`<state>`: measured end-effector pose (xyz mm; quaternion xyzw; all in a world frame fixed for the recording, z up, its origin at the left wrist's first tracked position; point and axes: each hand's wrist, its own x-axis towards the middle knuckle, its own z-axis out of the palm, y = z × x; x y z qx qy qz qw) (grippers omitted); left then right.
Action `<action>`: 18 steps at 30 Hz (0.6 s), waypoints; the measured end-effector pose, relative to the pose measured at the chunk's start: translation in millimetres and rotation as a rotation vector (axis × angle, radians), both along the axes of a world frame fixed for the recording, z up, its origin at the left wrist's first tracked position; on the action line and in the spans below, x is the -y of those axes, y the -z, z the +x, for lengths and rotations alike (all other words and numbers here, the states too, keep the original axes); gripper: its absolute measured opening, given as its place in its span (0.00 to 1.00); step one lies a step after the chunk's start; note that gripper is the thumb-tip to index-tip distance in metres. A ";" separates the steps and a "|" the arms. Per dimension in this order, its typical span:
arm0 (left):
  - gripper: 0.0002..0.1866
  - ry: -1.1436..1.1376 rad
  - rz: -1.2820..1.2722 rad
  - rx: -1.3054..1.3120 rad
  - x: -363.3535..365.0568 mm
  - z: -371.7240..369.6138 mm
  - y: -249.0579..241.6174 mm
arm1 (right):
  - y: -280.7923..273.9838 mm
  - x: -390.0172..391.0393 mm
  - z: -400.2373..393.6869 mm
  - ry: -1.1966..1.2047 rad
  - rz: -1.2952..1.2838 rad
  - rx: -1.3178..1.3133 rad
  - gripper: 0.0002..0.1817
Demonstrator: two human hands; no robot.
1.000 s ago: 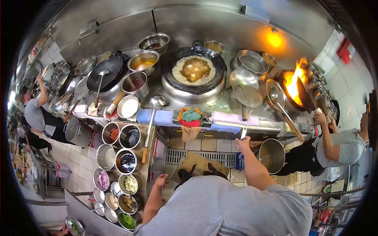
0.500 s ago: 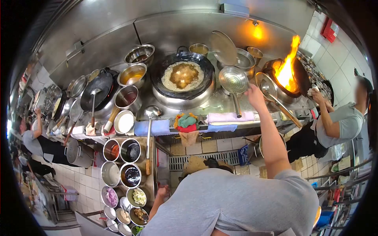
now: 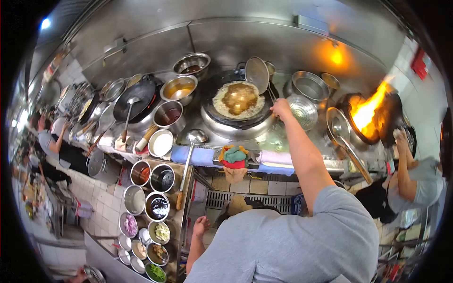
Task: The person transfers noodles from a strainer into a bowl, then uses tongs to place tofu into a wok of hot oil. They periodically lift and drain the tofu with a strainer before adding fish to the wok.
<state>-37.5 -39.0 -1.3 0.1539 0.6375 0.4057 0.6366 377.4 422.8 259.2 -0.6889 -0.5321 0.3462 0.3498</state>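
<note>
My right hand is closed on the handle of a round mesh strainer. The strainer is tilted over the right edge of a large wok in which pale, foamy liquid bubbles around a brown centre. Just right of my right wrist lies a perforated ladle, its handle hidden by my arm. My left hand hangs low beside the side counter, loosely curled with its fingers a little apart and nothing visible in it. Nearby on that counter is a long-handled ladle.
Flames rise from a wok at the right, where a co-worker stands. Metal bowls and a black wok are at left. Ingredient pots cover the side counter. Folded cloths lie along the stove's front edge.
My right hand has moved left and taken hold of the strainer, which has shifted from the pot on the right to the wok's edge. My left hand shows more fully. The camera view has shifted.
</note>
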 end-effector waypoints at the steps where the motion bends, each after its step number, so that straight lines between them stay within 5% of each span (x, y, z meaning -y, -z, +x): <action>1: 0.17 0.016 -0.044 -0.046 12.7 0.1 3.0 | -5.4 -2.1 -4.2 -0.004 -0.046 -0.192 0.18; 9: 0.18 -0.102 -0.352 -0.009 125.9 6.5 22.1 | -28.8 -16.1 -24.7 -0.041 -0.179 -0.415 0.05; 12: 0.18 -0.010 -0.373 -0.167 115.6 22.3 -47.9 | -29.6 -9.8 -33.5 -0.055 -0.187 -0.484 0.05; 18: 0.18 -0.124 -0.266 0.007 115.0 -10.4 22.9 | -39.9 39.3 -48.6 -0.068 -0.194 -0.710 0.04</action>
